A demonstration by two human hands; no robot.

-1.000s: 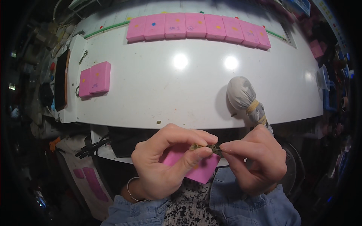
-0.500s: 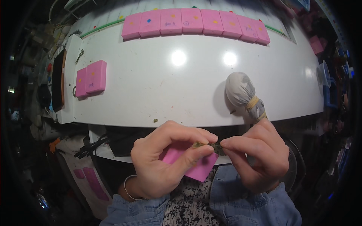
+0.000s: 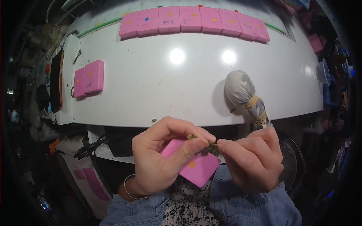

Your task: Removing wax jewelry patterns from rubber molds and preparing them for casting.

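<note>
Wrapped round a pink block [image 3: 200, 170] with a yellow dot, my left hand [image 3: 158, 156] holds it tilted below the table's front edge. Its thumb and forefinger also pinch a small greenish-brown clump [image 3: 212, 148], which looks like dried plant or crumbly material. My right hand [image 3: 254, 158] is closed, with thumb and forefinger tips pressed together at the clump's right side. What lies between those tips is too small to make out. Just beyond the right hand is a round-headed bundle [image 3: 240, 88] in grey-white wrapping, tied with tan bands; its lower end passes behind the hand.
Several pink blocks [image 3: 190, 20] stand in a row along the back of the white table [image 3: 151, 79]. Two more pink blocks [image 3: 93, 76] lie at the left, near a dark phone-like slab [image 3: 57, 81]. Small crumbs [image 3: 154, 120] dot the front edge. Black cables [image 3: 90, 148] hang below.
My right hand has shifted slightly down and left. The pink block shows more of its face and yellow dot, and more of the clump is visible between the hands.
</note>
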